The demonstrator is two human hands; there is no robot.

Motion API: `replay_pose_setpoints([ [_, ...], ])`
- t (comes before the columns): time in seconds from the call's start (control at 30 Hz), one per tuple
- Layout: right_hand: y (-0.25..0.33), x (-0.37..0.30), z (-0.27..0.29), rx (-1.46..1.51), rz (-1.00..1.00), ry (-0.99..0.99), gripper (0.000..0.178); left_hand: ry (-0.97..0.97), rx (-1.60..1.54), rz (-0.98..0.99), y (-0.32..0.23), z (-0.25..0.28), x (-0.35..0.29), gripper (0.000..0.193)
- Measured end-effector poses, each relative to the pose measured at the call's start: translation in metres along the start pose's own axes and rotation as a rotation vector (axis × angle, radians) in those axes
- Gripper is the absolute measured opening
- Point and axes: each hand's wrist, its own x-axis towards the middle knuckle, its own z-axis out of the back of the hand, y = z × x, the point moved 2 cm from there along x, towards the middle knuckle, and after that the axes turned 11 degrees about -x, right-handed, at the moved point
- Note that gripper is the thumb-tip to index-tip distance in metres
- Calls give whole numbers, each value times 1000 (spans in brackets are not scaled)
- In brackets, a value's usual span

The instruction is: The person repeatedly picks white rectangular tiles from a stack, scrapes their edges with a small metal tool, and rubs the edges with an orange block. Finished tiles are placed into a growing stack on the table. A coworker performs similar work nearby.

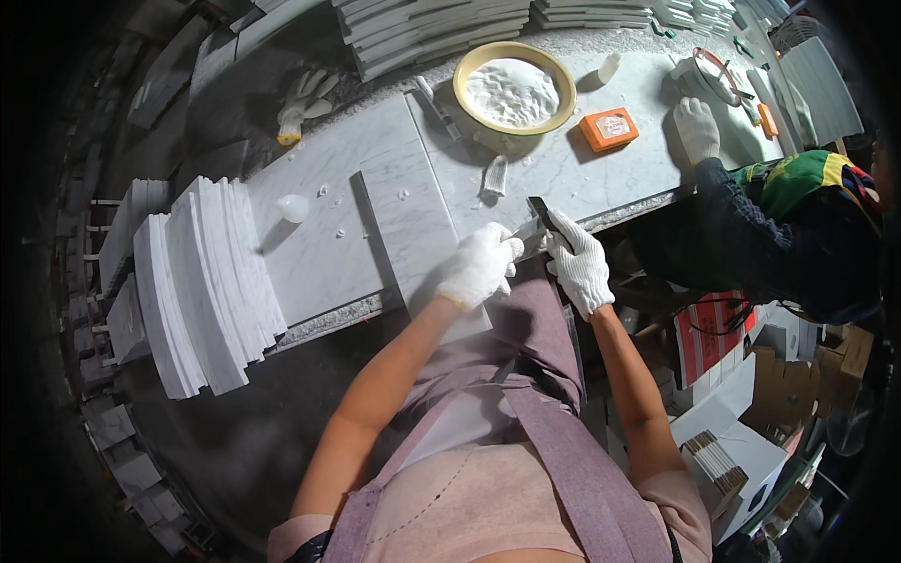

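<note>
My right hand (pixel 579 267), in a white knitted glove, is closed around a dark, flat, narrow tool (pixel 542 212) that looks like a scraper. My left hand (pixel 476 266), gloved the same way, has its fingers closed close to a greyish, shiny piece (pixel 530 232) between the two hands. What the left fingers grip is hidden. Under the left wrist lies a long, pale marble strip (pixel 424 220), crossing the table edge toward my apron. A small white knitted piece (pixel 495 176), like a cut-off glove finger, lies just beyond my hands.
A yellow bowl (pixel 460 83) of white powder or paste and an orange box (pixel 608 129) stand beyond. Marble slabs are stacked at left (pixel 202 281) and back (pixel 432 38). An empty glove (pixel 305 105) lies back left. At right sits a co-worker, gloved hand (pixel 696 129) on the table.
</note>
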Motion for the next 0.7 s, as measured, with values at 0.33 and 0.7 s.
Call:
replay_pose_setpoints([
  [0.33, -19, -10, -26, 151, -48, -21, 43, 36, -55, 44, -9, 1, -5, 23],
  [0.7, -17, -11, -32, -47, 37, 23, 43, 21, 35, 49, -11, 2, -5, 24],
])
